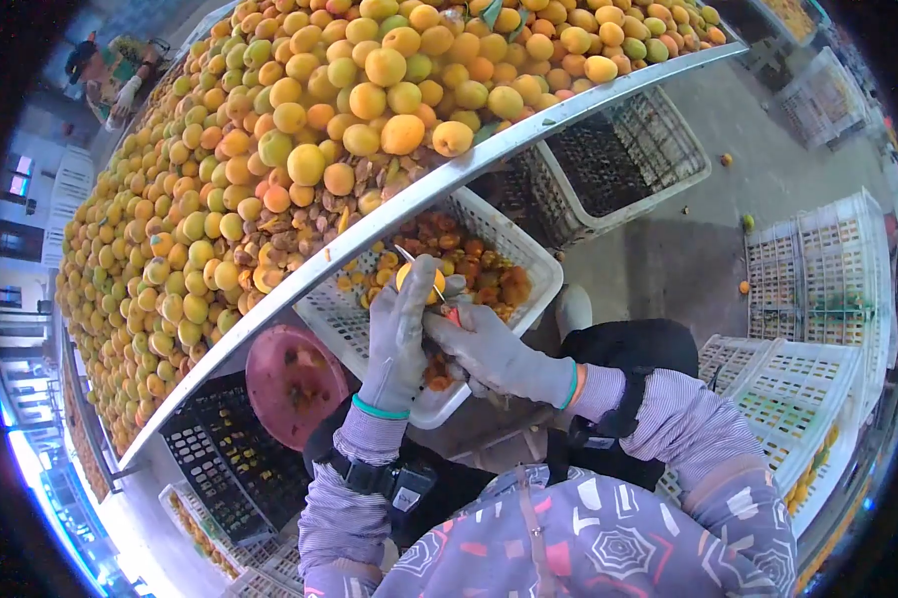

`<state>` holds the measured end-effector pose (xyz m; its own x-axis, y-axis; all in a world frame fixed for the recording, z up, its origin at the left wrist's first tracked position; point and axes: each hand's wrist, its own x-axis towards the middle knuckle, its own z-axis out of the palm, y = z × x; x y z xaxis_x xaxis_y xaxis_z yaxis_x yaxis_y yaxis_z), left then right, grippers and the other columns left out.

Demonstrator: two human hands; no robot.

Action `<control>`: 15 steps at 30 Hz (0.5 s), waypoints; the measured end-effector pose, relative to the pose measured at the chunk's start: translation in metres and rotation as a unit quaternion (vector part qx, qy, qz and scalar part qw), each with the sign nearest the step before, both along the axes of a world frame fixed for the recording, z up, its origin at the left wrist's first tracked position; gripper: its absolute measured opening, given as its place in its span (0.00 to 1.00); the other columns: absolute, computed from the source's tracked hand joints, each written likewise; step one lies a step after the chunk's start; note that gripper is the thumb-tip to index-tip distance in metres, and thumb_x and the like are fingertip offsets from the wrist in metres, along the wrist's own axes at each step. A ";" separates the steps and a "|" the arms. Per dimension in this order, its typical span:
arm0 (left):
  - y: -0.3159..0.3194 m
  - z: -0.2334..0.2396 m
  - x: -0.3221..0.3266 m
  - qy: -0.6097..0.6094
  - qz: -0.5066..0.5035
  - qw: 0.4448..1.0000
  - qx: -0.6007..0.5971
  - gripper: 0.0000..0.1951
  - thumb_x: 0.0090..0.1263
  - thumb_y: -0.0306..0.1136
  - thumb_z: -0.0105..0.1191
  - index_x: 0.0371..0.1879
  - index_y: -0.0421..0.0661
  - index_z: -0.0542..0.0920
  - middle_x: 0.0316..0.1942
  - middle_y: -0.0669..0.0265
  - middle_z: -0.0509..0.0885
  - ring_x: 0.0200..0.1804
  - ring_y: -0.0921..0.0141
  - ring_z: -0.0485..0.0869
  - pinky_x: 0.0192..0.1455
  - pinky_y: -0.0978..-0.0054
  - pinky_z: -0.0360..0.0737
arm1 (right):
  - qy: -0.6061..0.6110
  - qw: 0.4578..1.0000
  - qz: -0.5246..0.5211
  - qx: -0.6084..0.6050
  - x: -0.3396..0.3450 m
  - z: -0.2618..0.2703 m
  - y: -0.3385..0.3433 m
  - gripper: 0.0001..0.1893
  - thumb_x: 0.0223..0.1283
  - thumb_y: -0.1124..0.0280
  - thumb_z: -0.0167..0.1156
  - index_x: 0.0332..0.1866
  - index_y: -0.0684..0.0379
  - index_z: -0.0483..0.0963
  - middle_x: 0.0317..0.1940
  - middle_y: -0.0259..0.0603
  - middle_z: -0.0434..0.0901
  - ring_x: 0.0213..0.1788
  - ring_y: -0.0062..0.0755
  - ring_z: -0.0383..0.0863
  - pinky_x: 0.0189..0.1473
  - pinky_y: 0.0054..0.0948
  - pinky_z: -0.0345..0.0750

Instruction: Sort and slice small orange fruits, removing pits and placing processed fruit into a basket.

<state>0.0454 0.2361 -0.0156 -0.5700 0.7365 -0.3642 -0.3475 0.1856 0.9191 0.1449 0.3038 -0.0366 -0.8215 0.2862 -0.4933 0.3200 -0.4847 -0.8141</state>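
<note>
My left hand, in a grey glove, holds a yellow-orange apricot upright between its fingers. My right hand, also gloved, grips a knife with a red handle; its thin blade lies against the apricot, partly hidden by the fruit and fingers. Both hands are over a white plastic crate holding orange apricot pieces. Beyond them, whole apricots are heaped on a metal-edged table, with brown stones and scraps near its edge.
A pink basin and a black crate stand at the left under the table edge. Another crate with a dark inside is at the right. Stacked white crates stand further right. Another person's gloved hand is at the far left.
</note>
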 end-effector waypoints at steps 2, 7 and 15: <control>0.004 0.006 0.001 -0.025 0.007 1.000 -0.006 0.26 0.71 0.52 0.44 0.51 0.37 0.72 0.37 0.59 0.82 0.37 0.68 0.82 0.41 0.74 0.81 | -0.025 0.994 0.042 -0.095 0.003 0.019 0.010 0.19 0.64 0.50 0.51 0.31 0.56 0.70 0.11 0.29 0.65 0.07 0.17 0.62 0.09 0.20 0.59; -0.003 0.005 -0.005 0.012 -0.033 0.999 0.015 0.25 0.71 0.52 0.44 0.51 0.38 0.72 0.36 0.60 0.82 0.35 0.70 0.82 0.38 0.76 0.81 | 0.015 0.985 0.094 -0.147 0.012 0.030 0.022 0.18 0.66 0.51 0.49 0.30 0.57 0.69 0.12 0.27 0.64 0.07 0.16 0.58 0.07 0.20 0.55; 0.003 0.012 -0.002 0.037 -0.027 0.997 0.055 0.28 0.71 0.53 0.43 0.55 0.38 0.68 0.38 0.59 0.82 0.41 0.70 0.81 0.47 0.73 0.78 | 0.066 0.998 0.005 -0.005 0.009 0.014 0.008 0.17 0.64 0.53 0.53 0.35 0.58 0.70 0.15 0.27 0.67 0.11 0.16 0.65 0.12 0.18 0.60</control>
